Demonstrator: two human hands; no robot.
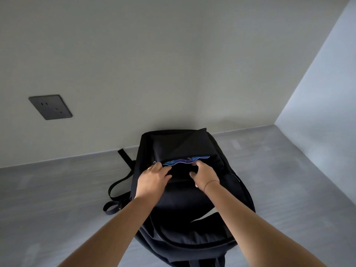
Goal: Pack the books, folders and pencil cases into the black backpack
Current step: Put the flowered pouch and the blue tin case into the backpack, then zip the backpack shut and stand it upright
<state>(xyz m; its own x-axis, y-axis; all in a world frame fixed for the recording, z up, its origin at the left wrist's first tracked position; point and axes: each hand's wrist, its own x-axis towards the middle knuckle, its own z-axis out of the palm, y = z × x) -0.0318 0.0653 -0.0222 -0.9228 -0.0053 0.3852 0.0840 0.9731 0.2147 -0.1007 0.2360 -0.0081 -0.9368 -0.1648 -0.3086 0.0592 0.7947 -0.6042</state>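
The black backpack (185,145) lies on a grey table top with its upper pocket unzipped. A thin item with a blue and purple cover (185,160) shows in the pocket's opening, mostly hidden inside. My left hand (153,180) grips the pocket's near edge at its left end, beside a small zipper pull (154,162). My right hand (205,175) has its fingers curled into the opening, over the lower edge of the blue item. Whether other books, folders or pencil cases are inside is hidden.
The grey table top (57,189) meets a pale wall behind the backpack and a second wall on the right. A dark wall socket (50,106) sits at the left. Black straps (118,191) trail out from the backpack's left side.
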